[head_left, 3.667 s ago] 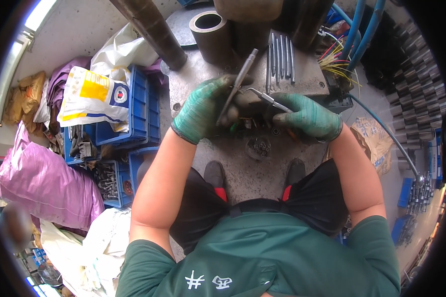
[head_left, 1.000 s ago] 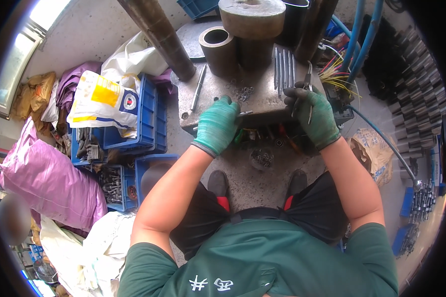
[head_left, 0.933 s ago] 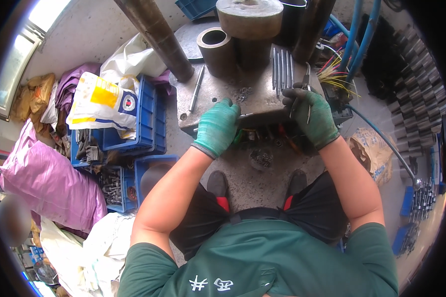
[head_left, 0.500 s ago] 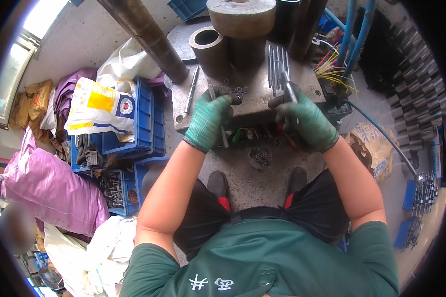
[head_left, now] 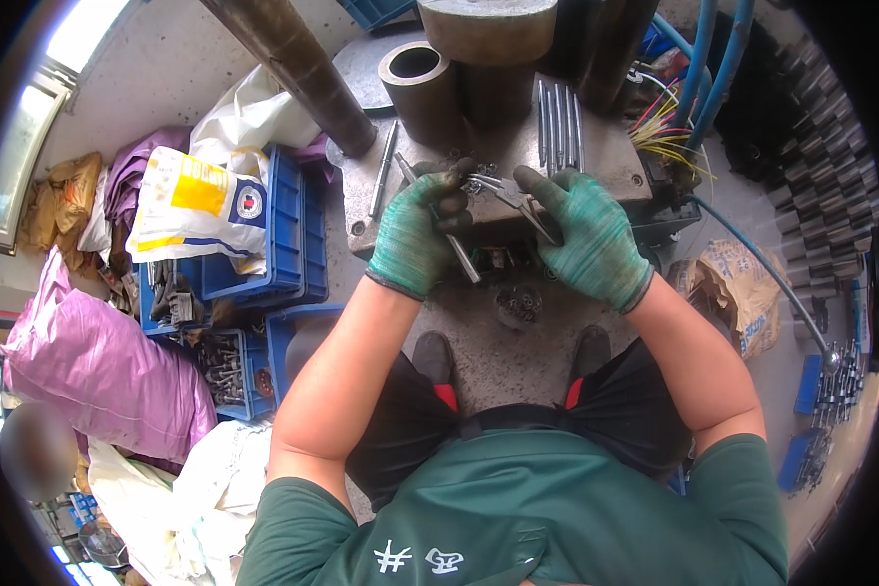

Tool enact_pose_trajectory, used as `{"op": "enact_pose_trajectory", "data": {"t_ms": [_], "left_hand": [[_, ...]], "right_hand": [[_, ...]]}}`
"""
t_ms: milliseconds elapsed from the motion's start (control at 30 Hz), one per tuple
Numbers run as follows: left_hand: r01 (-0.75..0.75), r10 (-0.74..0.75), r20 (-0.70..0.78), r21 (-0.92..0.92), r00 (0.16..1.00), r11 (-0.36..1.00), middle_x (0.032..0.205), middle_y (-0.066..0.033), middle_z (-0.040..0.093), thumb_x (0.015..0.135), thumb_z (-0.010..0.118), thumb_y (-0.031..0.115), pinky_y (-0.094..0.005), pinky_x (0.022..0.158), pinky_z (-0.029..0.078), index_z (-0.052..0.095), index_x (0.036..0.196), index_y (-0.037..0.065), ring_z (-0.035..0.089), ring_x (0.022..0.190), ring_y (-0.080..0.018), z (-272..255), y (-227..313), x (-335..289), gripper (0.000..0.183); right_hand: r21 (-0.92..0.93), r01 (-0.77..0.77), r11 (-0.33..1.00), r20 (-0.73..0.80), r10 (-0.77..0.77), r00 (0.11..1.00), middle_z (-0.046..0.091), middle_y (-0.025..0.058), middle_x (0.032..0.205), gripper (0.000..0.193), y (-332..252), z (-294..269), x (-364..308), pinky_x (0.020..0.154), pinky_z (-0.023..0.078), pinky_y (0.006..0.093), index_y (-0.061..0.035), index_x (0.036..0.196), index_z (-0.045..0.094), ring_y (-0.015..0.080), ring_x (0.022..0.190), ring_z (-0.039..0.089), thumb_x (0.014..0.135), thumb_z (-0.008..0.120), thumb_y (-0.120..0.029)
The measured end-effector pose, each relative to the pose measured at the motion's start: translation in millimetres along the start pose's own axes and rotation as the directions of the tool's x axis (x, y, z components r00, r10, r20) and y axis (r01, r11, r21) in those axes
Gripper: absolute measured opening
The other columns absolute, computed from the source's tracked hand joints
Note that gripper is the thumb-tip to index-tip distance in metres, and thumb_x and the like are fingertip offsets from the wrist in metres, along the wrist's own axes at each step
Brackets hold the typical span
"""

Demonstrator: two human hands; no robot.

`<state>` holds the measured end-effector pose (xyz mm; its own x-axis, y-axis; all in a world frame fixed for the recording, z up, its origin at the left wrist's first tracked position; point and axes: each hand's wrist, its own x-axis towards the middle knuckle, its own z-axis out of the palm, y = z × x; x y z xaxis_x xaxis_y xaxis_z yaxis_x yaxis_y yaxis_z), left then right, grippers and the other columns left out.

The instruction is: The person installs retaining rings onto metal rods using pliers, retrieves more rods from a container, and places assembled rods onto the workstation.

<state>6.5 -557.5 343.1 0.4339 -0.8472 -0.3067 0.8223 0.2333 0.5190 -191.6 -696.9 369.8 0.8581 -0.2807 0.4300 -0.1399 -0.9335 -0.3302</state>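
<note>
My left hand, in a green glove with dark fingertips, is closed around a slim metal rod, which slants out below the fingers. In my right hand, gloved alike, is a pair of pliers. Their tips point left, close to my left fingers; whether they grip a small part I cannot make out. Small metal rings lie behind the plier tips on the steel plate. Several similar rods lie side by side at the right, and a single rod at the left.
A hollow steel cylinder and a thick round ram stand behind the work, between dark columns. Below the plate's front edge is a clear container of small rings. Blue crates stand left; blue hoses run at the right.
My right hand has swung the pliers leftward and down from the row of rods toward my left hand. The rod in my left hand has tilted, its lower end now farther right.
</note>
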Motion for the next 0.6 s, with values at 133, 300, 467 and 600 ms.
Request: {"op": "enact_pose_trajectory", "data": {"t_ms": [133,300,467,600], "left_hand": [[-0.043,0.045,0.031,-0.051,0.999,0.998,0.082,-0.0003,0.059,0.092,0.068,0.003,-0.0198,0.049,0.035,0.066,0.113,-0.004,0.043,0.059,-0.0053,4.8,0.0,-4.9,0.022],[-0.003,0.011,0.103,-0.081,0.995,0.997,0.099,-0.0059,0.068,0.093,0.067,0.001,-0.0191,0.048,0.036,0.065,0.105,0.003,0.043,0.058,-0.0047,5.2,1.0,-7.8,0.012],[-0.075,0.081,0.079,-0.069,0.994,0.995,0.114,-0.0101,0.071,0.094,0.065,-0.001,-0.0186,0.048,0.037,0.061,0.1,0.009,0.043,0.057,-0.0041,12.0,-1.1,-13.1,0.013],[-0.106,0.111,0.099,-0.054,0.989,0.993,0.109,-0.0082,0.07,0.095,0.064,-0.002,-0.0194,0.047,0.037,0.06,0.101,0.01,0.043,0.056,-0.0044,9.8,-2.6,-11.6,0.014]], "right_hand": [[0.041,-0.035,0.999,0.03,0.034,0.999,0.065,0.0158,0.104,0.078,-4.3,-2.0,4.3,0.085,0.056,0.0464,-0.0155,0.148,0.059,0.037,0.095,0.066,0.073,0.08,-0.011],[0.066,-0.02,0.998,-0.004,0.021,1.0,0.065,0.0157,0.102,0.078,-5.3,-0.4,4.7,0.083,0.056,0.0469,-0.015,0.148,0.059,0.0371,0.093,0.066,0.073,0.083,-0.015],[0.071,-0.006,0.997,-0.029,0.008,1.0,0.064,0.0157,0.102,0.079,-5.4,2.4,3.7,0.083,0.056,0.0469,-0.0149,0.147,0.059,0.0369,0.093,0.065,0.073,0.085,-0.019],[0.071,-0.008,0.997,-0.026,0.01,1.0,0.064,0.0159,0.102,0.08,-6.8,1.0,4.3,0.083,0.056,0.0467,-0.0146,0.148,0.058,0.037,0.094,0.065,0.073,0.084,-0.017]]}}
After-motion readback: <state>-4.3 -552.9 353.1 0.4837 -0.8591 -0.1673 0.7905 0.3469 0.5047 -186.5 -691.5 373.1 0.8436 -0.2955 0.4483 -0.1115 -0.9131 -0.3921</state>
